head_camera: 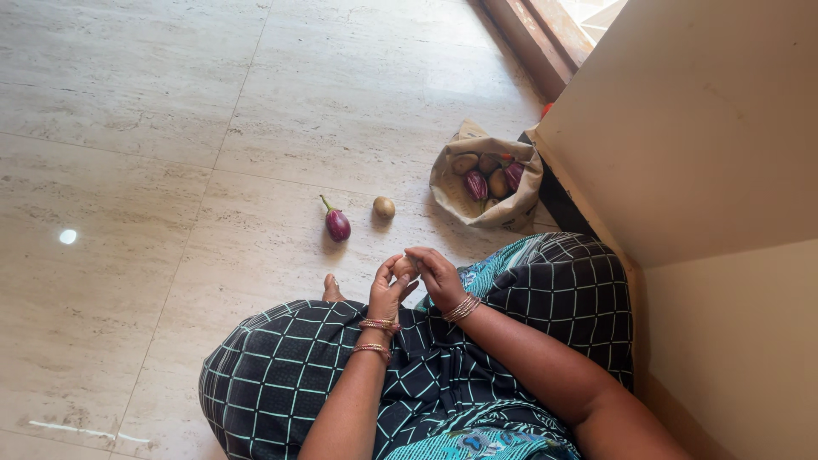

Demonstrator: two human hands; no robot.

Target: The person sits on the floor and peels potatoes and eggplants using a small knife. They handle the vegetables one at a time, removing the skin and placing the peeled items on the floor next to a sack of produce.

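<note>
Head view: paper bag (pixel 452 183) of brinjals (pixel 475 185) and potatoes (pixel 464 163)

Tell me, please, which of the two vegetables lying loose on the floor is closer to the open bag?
The small round brownish one: it lies between the purple eggplant and the bag, while the eggplant, with its green stem, sits farther from the bag.

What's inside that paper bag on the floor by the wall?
The paper bag lies open, showing purple striped brinjals and brownish round vegetables. Anything beneath that top layer is covered.
</note>
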